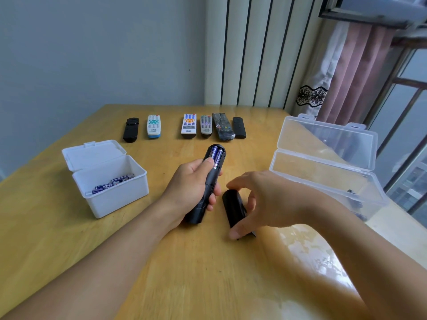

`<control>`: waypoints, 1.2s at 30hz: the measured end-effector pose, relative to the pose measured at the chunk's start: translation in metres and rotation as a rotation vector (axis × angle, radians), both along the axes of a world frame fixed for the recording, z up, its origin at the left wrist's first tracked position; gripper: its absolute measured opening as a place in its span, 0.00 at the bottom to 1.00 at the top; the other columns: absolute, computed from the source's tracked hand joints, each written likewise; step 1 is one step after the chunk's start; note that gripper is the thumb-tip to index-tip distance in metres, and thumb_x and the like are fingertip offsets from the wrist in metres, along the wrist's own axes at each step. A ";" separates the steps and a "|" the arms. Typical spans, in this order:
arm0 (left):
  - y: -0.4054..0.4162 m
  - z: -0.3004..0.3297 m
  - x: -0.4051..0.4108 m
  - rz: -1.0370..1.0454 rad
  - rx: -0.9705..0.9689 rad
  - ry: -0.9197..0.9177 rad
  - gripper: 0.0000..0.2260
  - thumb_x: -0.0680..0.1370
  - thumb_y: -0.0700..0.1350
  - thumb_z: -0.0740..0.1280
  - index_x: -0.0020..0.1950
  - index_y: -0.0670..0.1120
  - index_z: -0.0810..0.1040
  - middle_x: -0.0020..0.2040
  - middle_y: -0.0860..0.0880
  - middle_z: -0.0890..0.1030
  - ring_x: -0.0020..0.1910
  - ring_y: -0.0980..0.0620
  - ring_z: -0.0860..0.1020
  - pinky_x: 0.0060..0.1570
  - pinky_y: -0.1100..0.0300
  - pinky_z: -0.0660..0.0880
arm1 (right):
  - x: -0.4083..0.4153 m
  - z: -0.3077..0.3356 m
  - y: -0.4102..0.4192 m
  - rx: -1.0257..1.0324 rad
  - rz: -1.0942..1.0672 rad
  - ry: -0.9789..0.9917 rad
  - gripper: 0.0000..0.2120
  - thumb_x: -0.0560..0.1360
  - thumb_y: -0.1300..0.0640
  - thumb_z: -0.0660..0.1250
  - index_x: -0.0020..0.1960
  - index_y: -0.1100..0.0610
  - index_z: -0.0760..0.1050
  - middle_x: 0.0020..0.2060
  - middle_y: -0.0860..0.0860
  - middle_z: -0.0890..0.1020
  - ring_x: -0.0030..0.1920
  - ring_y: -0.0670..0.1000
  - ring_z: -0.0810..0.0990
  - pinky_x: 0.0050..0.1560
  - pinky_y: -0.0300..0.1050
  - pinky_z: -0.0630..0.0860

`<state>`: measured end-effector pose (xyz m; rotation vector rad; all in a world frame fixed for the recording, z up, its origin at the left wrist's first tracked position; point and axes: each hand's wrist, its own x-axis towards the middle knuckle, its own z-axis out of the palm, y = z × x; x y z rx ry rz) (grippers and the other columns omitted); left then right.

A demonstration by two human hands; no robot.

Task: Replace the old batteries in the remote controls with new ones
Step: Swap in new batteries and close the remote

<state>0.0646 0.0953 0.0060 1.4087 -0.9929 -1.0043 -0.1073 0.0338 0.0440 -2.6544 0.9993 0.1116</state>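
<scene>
My left hand point(189, 188) grips a black remote point(209, 181) back side up, its battery bay uncovered with two blue batteries point(216, 157) in it; my thumb lies on the left battery. My right hand point(261, 199) curls over the black battery cover point(233, 210) lying on the table, thumb at its near end, fingers arched above it. A white box point(111, 181) at the left holds several blue batteries point(113, 183). A clear plastic box point(328, 167) stands with its lid up at the right, with a few dark items inside.
Several remotes lie in a row at the far side of the wooden table point(161, 262): black point(131, 130), white and blue point(154, 125), white point(189, 126), grey point(206, 127), a wrapped black one point(223, 127), and a small black one point(239, 127). Curtain and window stand at the right.
</scene>
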 end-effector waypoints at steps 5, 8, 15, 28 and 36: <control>0.000 0.002 0.001 -0.015 0.029 -0.001 0.16 0.85 0.53 0.58 0.52 0.42 0.78 0.31 0.46 0.79 0.26 0.51 0.74 0.27 0.57 0.74 | -0.002 0.004 0.003 0.014 0.088 0.061 0.50 0.59 0.35 0.81 0.76 0.45 0.64 0.64 0.43 0.72 0.58 0.46 0.76 0.58 0.46 0.78; 0.000 0.004 0.002 -0.020 0.059 0.071 0.18 0.85 0.53 0.58 0.53 0.41 0.78 0.31 0.45 0.78 0.26 0.50 0.74 0.27 0.57 0.74 | -0.004 0.005 -0.001 -0.004 0.087 -0.114 0.47 0.61 0.37 0.81 0.74 0.50 0.67 0.62 0.46 0.72 0.56 0.47 0.78 0.54 0.47 0.81; 0.005 0.005 0.000 -0.168 0.062 0.139 0.32 0.84 0.63 0.48 0.60 0.37 0.78 0.35 0.43 0.77 0.31 0.48 0.75 0.32 0.55 0.75 | 0.009 -0.006 -0.008 -0.137 -0.177 -0.755 0.51 0.59 0.29 0.75 0.75 0.52 0.68 0.61 0.44 0.73 0.51 0.43 0.80 0.49 0.45 0.82; 0.012 0.008 -0.014 -0.324 0.046 0.440 0.18 0.84 0.51 0.55 0.66 0.41 0.77 0.41 0.44 0.77 0.32 0.51 0.71 0.29 0.59 0.70 | 0.017 -0.016 -0.013 0.052 -0.230 -0.967 0.46 0.60 0.48 0.84 0.73 0.50 0.66 0.63 0.46 0.73 0.54 0.45 0.80 0.47 0.43 0.83; 0.010 0.007 -0.010 -0.323 0.057 0.488 0.20 0.85 0.54 0.53 0.68 0.45 0.75 0.39 0.45 0.76 0.31 0.52 0.71 0.28 0.60 0.70 | 0.018 -0.020 -0.021 0.224 -0.209 -1.073 0.29 0.71 0.61 0.78 0.70 0.53 0.73 0.58 0.47 0.81 0.56 0.50 0.83 0.57 0.56 0.82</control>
